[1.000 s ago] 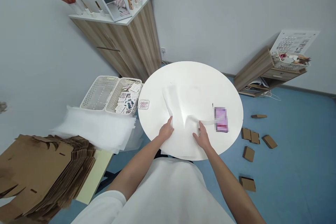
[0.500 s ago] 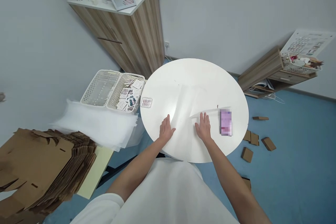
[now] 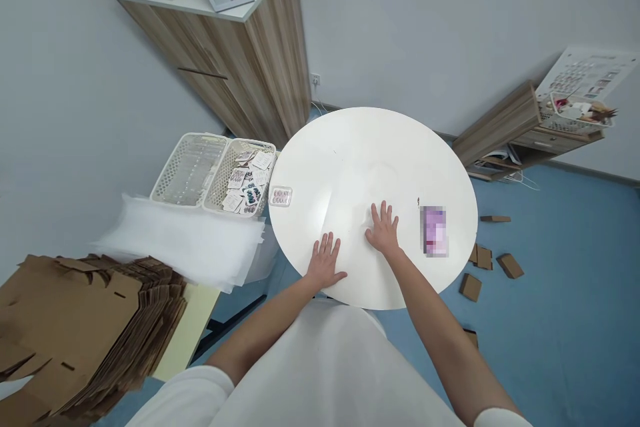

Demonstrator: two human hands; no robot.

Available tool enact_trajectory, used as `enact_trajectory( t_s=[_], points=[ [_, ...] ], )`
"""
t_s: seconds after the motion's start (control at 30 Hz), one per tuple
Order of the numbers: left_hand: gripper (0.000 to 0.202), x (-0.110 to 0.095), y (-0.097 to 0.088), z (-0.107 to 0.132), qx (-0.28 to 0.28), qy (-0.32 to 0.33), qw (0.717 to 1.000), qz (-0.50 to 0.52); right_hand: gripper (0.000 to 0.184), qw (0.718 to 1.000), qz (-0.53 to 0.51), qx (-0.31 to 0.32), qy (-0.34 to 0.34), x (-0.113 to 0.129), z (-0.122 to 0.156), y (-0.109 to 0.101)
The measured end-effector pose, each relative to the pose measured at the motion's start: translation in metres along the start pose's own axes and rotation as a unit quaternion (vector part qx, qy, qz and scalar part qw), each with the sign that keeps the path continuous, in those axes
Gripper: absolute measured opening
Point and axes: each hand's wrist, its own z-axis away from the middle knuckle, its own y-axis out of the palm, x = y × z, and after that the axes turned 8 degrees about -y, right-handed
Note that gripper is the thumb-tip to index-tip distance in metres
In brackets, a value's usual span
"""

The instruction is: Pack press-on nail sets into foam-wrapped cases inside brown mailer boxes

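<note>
From my end, I see white sheets [image 3: 185, 240] beyond the tabletop's [image 3: 425, 153] left edge and a small clear tray [image 3: 281, 197] just inside it. My left hand [image 3: 325, 265] has slid closer to the near edge, palm down, fingers spread, gripping nothing. Right of it, the thin translucent sheet [image 3: 350, 237] lies mid-tabletop; the fold raised half a second ago is down, so I judge it flatter and smoother, though I can't trace its outline. My right hand [image 3: 384, 232], nearer the centre, is spread wide, holding nothing. A pixelated purple item [image 3: 434, 232] lies near the right edge.
</note>
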Motion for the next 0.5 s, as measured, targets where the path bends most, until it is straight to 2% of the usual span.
enact_trajectory(
  t_s=[0.07,0.17,0.23,0.37,0.43,0.5],
  points=[
    [0.099,0.001,0.001,-0.003,-0.003,-0.005,1.0,-0.002,0.073,0.998,-0.003,-0.066,-0.009,-0.003,0.005,-0.007],
    [0.102,0.001,0.0,-0.007,-0.005,-0.009,1.0,-0.01,0.069,0.99,-0.026,-0.128,0.05,0.001,0.029,-0.007],
    [0.102,0.0,0.0,-0.01,-0.003,-0.007,1.0,-0.017,0.067,0.994,-0.04,-0.094,0.049,0.008,0.053,0.003],
    [0.103,-0.006,-0.002,-0.015,0.004,-0.011,1.0,-0.022,0.069,0.998,-0.035,0.047,0.005,0.016,0.097,0.031],
    [0.103,-0.008,-0.004,-0.015,0.002,-0.012,1.0,-0.021,0.068,0.995,-0.025,0.097,0.009,0.013,0.107,0.04],
    [0.1,-0.008,-0.007,-0.012,-0.007,-0.001,1.0,-0.023,0.067,0.993,-0.014,0.12,0.019,0.005,0.108,0.042]
  ],
)
